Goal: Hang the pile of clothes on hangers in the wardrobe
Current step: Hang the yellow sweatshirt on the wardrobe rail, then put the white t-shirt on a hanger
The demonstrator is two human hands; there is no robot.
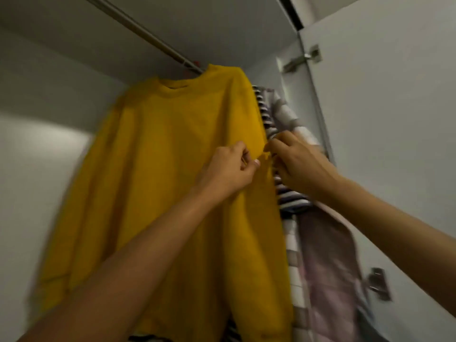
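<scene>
yellow sweatshirt hangs on the rail inside the wardrobe. left hand and right hand are at its edge, fingers curled, each pinching yellow cloth. judgement: pull that side down evenly, clear of the striped garment just beside the sweatshirt; beyond the striped garment, open door, hinge.

White wardrobe interior, plain panels, soft motion blur. Metal rail runs diagonally under the top panel. Door open at right, with an upper hinge and a lower hinge. Bright light patch on the left wall.
</scene>
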